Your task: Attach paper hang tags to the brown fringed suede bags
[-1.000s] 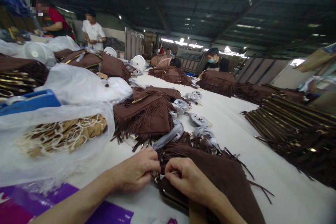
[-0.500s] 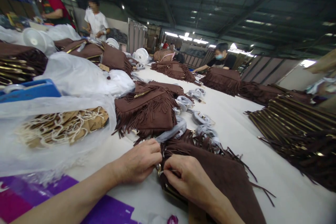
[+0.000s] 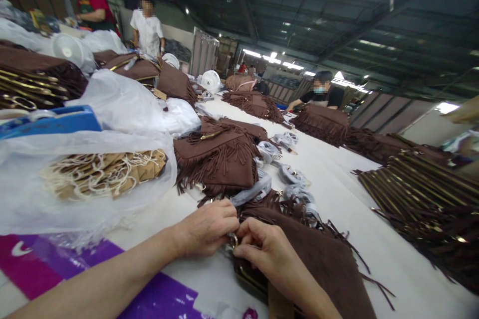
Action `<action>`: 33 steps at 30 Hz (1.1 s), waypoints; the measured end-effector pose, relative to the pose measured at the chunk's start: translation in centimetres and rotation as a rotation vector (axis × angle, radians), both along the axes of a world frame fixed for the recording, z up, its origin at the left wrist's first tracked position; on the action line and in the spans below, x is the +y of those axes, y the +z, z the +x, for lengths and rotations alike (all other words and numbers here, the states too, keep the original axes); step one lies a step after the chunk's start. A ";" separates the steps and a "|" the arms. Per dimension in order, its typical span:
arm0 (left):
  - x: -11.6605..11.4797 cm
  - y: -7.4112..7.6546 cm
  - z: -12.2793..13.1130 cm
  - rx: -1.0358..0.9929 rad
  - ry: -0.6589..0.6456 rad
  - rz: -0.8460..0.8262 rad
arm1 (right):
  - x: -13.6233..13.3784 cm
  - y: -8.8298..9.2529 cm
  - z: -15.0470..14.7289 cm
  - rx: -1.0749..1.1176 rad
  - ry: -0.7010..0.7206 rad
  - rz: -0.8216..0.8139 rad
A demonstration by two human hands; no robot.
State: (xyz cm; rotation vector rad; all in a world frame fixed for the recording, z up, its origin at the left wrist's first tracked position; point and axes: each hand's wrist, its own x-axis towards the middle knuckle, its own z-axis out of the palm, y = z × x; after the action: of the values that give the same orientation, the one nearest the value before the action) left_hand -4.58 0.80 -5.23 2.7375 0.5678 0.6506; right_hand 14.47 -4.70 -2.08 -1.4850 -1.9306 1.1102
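A dark brown fringed bag [image 3: 310, 244] lies in front of me, its gold zip edge towards me. At its near left corner sits a small gold metal clasp [image 3: 235, 240]. My right hand [image 3: 267, 249] is closed in a pinch at this clasp, thumb and forefinger against it. Facing it, my left hand [image 3: 209, 227] has its fingers curled together at the same corner; what they grip is hidden. A brown card tag [image 3: 279, 304] shows below my right hand. Just beyond my left hand lies a grey plastic-wrapped strap [image 3: 254, 191].
Brown tags with white strings [image 3: 112, 172] lie in a clear plastic bag at left. Another fringed bag [image 3: 220, 159] and coiled wrapped straps [image 3: 292, 175] lie ahead. Stacked bags [image 3: 411, 194] stand right. A purple plastic bag [image 3: 160, 294] lies near me. Co-workers stand further back.
The view has shifted slightly, so things sit further right. My right fingers have moved up against the clasp; the white string seen at their tips earlier no longer shows. My left hand stays at the corner.
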 end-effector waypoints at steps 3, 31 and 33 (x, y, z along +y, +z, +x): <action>-0.1 -0.2 0.2 -0.042 0.007 -0.024 | 0.0 -0.1 -0.2 0.003 -0.011 0.004; -1.3 1.2 -0.1 -0.359 0.118 -0.006 | 1.1 -0.6 0.7 0.277 -0.118 -0.269; -1.3 1.5 -0.3 -0.420 0.170 -0.036 | 0.9 -0.5 0.4 0.292 -0.092 -0.241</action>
State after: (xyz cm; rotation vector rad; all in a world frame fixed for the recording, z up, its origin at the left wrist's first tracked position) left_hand -4.92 -0.49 -3.78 2.4285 0.7007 1.2021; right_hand 14.82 -3.83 -2.60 -1.4219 -1.5597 1.4673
